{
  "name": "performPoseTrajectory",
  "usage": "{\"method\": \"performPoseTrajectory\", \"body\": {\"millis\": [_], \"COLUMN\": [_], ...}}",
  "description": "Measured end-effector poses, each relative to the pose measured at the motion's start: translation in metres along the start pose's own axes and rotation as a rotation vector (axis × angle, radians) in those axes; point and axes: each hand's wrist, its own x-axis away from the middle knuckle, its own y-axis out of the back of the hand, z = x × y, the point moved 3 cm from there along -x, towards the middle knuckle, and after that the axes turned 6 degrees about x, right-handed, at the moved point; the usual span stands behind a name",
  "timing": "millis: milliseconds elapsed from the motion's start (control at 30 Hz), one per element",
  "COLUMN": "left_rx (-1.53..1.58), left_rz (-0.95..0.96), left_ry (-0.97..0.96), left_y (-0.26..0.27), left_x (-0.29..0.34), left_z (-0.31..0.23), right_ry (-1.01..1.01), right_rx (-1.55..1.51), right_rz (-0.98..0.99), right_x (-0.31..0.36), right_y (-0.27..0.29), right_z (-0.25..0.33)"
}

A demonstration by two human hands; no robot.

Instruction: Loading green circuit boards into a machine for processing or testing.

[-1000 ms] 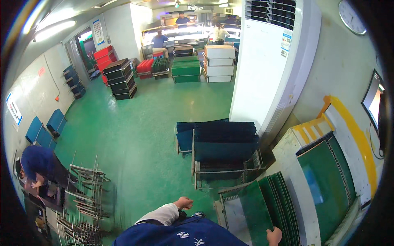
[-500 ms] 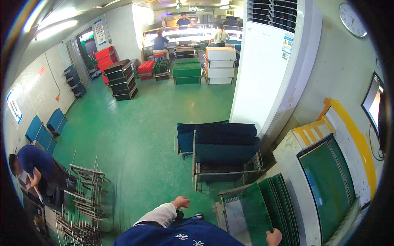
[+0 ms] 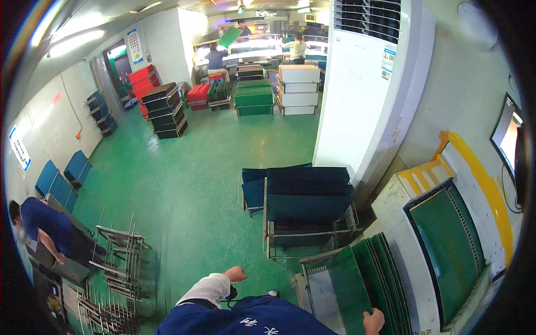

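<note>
My right hand [image 3: 373,322] is closed at the near edge of a green panel [image 3: 347,287], its fingertips mostly hidden. The panel stands upright at the front of a row of similar green panels [image 3: 385,273] in a slotted metal rack [image 3: 329,257]. My left hand [image 3: 235,274] hangs over the floor in front of my body, its fingers curled in and nothing visible in them. Just right of the rack, another green panel [image 3: 446,245] lies in the opening of a white machine.
Beyond the rack stands a wire rack of dark blue panels [image 3: 310,206], beside a tall white air conditioner [image 3: 357,106]. Empty metal racks [image 3: 117,257] and a co-worker [image 3: 50,226] are on the left. Stacked panels [image 3: 254,97] and several people occupy the far end.
My left hand has drifted slightly left; my right hand stays at the panel. The co-worker on the left has shifted posture. At the far end, a green panel is now raised.
</note>
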Motion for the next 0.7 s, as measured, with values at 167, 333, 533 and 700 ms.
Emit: {"method": "performPoseTrajectory", "body": {"millis": [167,333,533,700], "left_rx": [0.03,0.098,0.075,0.166], "left_rz": [0.064,0.072,0.099,0.084], "left_ry": [0.071,0.015,-0.018,0.015], "left_y": [-0.02,-0.028,-0.024,-0.022], "left_x": [0.013,0.008,0.0,0.004], "left_z": [-0.01,-0.019,-0.038,-0.048], "right_ry": [-0.024,-0.031,-0.036,-0.093], "right_rx": [-0.042,-0.096,-0.103,-0.063], "right_rz": [-0.235,-0.163,-0.146,-0.134], "right_x": [-0.013,-0.011,-0.011,-0.004], "right_y": [-0.021,-0.016,-0.022,-0.01], "right_z": [-0.011,-0.009,-0.013,-0.002]}}
